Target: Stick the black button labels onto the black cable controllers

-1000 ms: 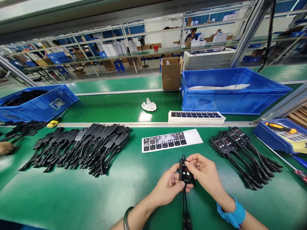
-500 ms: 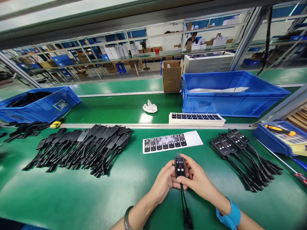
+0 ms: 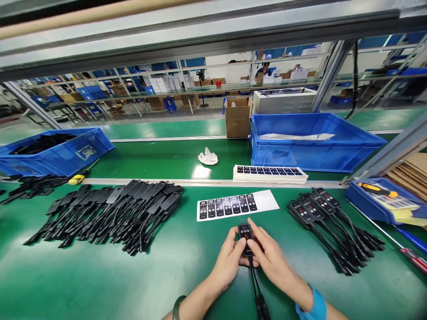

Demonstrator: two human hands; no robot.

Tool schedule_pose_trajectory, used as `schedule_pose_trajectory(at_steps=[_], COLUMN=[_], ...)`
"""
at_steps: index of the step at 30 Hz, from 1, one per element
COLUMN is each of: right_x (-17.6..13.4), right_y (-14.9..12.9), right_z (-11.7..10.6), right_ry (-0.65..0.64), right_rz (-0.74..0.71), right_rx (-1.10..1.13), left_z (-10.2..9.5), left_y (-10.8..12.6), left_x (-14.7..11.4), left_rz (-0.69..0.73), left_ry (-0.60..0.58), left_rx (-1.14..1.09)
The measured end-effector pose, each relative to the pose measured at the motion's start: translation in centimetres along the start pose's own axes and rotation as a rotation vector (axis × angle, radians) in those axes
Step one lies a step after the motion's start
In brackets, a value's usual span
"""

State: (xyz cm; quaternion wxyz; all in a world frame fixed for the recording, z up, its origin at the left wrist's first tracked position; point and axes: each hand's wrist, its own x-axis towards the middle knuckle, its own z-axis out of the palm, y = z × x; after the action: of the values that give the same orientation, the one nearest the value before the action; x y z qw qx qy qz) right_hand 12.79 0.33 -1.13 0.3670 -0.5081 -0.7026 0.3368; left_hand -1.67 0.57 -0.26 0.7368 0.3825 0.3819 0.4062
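Observation:
Between both hands I hold a small black controller box with a printed label on its face and two black cables hanging toward me. My left hand grips its left side, the thumb lying on the label. From the right, my right hand closes around it, thumb also on the face. Just beyond lies a white label sheet with several black labels on its left part. A group of labelled controllers lies to the right, cables toward me. On the left, a large row of controllers shows no such labels.
A stack of label sheets sits before a large blue bin. Another blue bin holds black parts at left. A white glove, a cardboard box, a small blue tray and a screwdriver are around.
My left thumb has moved onto the label face, and my right thumb has shifted up onto it too. The view has tilted up slightly; the controller stays held.

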Motion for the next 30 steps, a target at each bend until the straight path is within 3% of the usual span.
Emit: schedule_pose_trajectory(at_steps=[4, 6, 9, 13, 16, 20, 24, 30], right_x=[0.1, 0.5, 1.3, 2.2, 2.4, 2.4, 3.8, 9.7], right_y=[-0.4, -0.6, -0.3, 1.4, 2.6, 3.3, 2.8, 2.6], right_z=[-0.4, -1.3, -4.1, -9.2, -12.1, -13.3, -12.2, -6.8], right_ry=[0.052, 0.087, 0.190, 0.274, 0.278, 0.285, 0.285, 0.065], right_rz=[-0.085, -0.130, -0.149, -0.024, 0.111, 0.223, 0.162, -0.035], right_rx=[-0.153, -0.208, -0.399, -0.853, -1.144, -1.342, -1.293, -0.658], left_z=[-0.2, -0.7, -2.0, -4.1, -5.2, -5.7, -5.6, -5.5], left_y=[0.8, 1.2, 1.8, 2.0, 1.5, 0.8, 0.8, 1.2], left_x=[-0.1, -0.2, -0.1, 0.6, 1.3, 1.7, 1.7, 1.8], left_rz=[0.039, 0.083, 0.267, 0.512, 0.545, 0.458, 0.392, 0.416], left_ry=[-0.120, -0.132, 0.027, 0.269, 0.404, 0.441, 0.408, 0.417], left_rx=[-0.126, -0.006, 0.462, 1.135, 1.465, 1.614, 1.550, 1.404])
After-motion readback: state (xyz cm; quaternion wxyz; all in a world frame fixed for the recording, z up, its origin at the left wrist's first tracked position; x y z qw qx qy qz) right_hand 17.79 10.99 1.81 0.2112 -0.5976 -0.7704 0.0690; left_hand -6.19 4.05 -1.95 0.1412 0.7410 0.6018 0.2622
